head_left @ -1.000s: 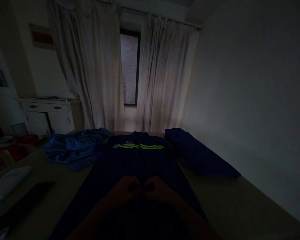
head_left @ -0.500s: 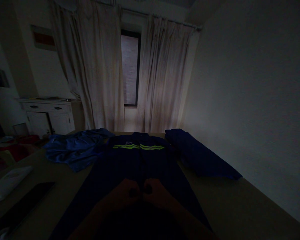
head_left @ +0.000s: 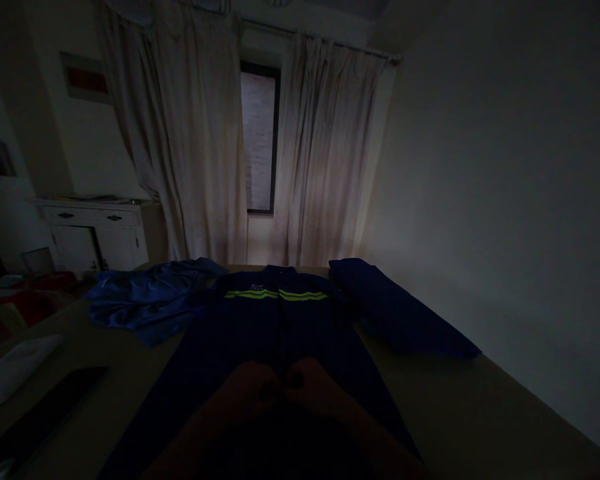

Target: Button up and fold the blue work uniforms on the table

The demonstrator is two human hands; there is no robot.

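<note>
A dim room, seen from a head-worn camera. A dark navy work jacket [head_left: 280,333] lies flat and face up on a tabletop [head_left: 480,413], spread open to its full width so the front is easy to reach. Its long axis runs straight away from the person: the hem is nearest the body, and the collar and a bright yellow-green reflective stripe [head_left: 277,294] lie at the far end, well beyond the fingers.

The left hand [head_left: 253,390] and right hand [head_left: 313,387] sit side by side on the jacket's centre line, knuckles nearly touching. Both appear curled and pinching the two front edges of the jacket where they meet, as one would to join a closure; the light is too low to see a zip or button.

Beyond and to the left of the fingers lies a crumpled lighter blue garment [head_left: 150,300]. Beyond and to the right lies a folded navy garment [head_left: 400,310]. Far to the left, near the tabletop's edge, rest a white object [head_left: 15,367] and a flat dark object [head_left: 50,410].
</note>
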